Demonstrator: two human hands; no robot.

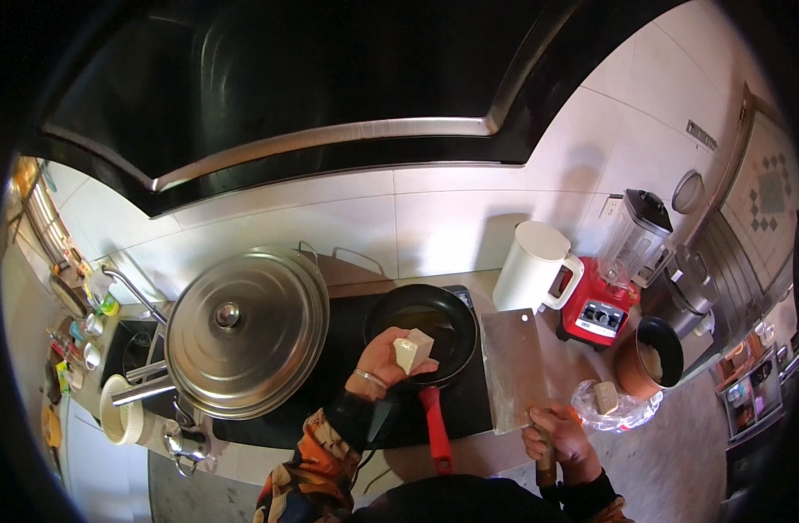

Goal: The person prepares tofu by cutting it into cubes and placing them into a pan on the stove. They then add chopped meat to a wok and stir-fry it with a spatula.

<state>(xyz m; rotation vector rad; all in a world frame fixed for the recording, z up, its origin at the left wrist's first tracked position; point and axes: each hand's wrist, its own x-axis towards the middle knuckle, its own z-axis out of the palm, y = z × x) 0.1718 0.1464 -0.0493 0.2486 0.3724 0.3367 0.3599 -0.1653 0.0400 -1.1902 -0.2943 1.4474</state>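
Observation:
My left hand (380,363) holds a pale block of tofu (413,351) on its palm and fingers. Below and behind it lies a black frying pan (461,320) with a red handle (435,428), and some liquid shines in its bottom. In my right hand (559,431) is a cleaver (514,372), gripped by its wooden handle (544,461). The broad blade stands to the right of the pan, apart from the tofu. Another pale block (606,397) rests on a clear plastic bag (592,418) to the right of the cleaver.
On the black hob (269,431), left, sits a large lidded steel pot (242,333). Along the wall stand a white kettle (532,271) and a red blender (595,301). A brown pot (631,366) is at right. The range hood (347,140) hangs overhead. A steel cup (185,441) stands near the front edge.

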